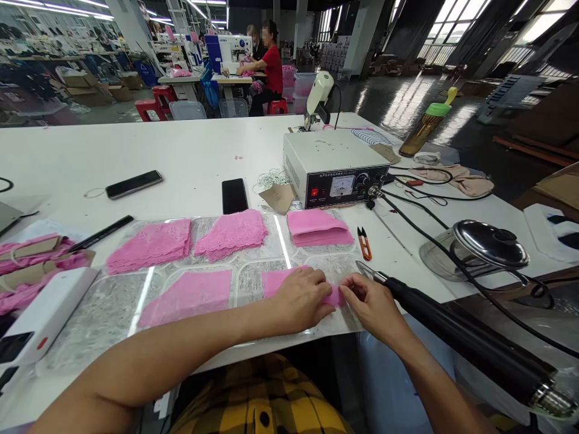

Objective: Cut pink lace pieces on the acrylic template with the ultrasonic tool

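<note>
My left hand lies over a small pink fabric piece, fingers together and pressing it to the clear mat. The thumb and fingertips of my right hand pinch the right end of that same piece; my left hand covers its middle. Close by on the right lies a black-handled tool with a pointed metal tip, apart from my fingers. A flat pink panel is on the mat to the left. Behind it are two lacy pink stacks and a folded pink stack.
A control box with a dial stands behind the mat, its cables running right. Orange thread snips, a lidded glass pot, two phones and a pen lie around. Across the table, a person in red sits at a sewing machine.
</note>
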`<state>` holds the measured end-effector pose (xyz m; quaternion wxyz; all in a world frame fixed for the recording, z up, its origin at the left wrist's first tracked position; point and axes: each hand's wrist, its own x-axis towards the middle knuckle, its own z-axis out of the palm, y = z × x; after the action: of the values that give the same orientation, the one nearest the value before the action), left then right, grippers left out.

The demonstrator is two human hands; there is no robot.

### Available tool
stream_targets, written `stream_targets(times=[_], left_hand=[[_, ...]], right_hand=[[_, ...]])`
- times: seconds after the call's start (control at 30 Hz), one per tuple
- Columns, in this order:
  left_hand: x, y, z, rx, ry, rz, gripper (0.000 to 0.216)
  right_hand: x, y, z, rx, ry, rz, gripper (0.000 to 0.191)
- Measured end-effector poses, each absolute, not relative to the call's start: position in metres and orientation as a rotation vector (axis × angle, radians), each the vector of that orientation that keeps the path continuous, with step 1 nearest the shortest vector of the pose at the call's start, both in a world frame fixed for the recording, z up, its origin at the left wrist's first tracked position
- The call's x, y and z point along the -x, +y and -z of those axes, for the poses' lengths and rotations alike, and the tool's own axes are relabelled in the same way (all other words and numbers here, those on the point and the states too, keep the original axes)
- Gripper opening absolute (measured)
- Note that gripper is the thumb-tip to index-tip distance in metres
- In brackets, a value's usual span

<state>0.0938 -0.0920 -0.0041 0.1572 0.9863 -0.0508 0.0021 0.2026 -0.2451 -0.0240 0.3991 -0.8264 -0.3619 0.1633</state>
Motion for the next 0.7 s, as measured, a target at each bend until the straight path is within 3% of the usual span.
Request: stream_targets(times=[0.17,0.33,0.7], left_hand=[[-0.101,-0.098,0.004,-2.816,-0.102,0.002,0.036],[-0.105,-0.103,0.007,-2.769,-0.069,0.018,0.02],[-0.103,-0.093,0.001,-2.303,0.156,-0.027,0.013]], right_hand=[[-0.203,-0.245,0.026,2.037,-0.827,-0.484,0.025],[-0.205,-0.244,0.029,1.964,-0.76,-0.554,0.028],[-0.201,-0.25,0.027,2.03,-0.795,-0.47,0.033]])
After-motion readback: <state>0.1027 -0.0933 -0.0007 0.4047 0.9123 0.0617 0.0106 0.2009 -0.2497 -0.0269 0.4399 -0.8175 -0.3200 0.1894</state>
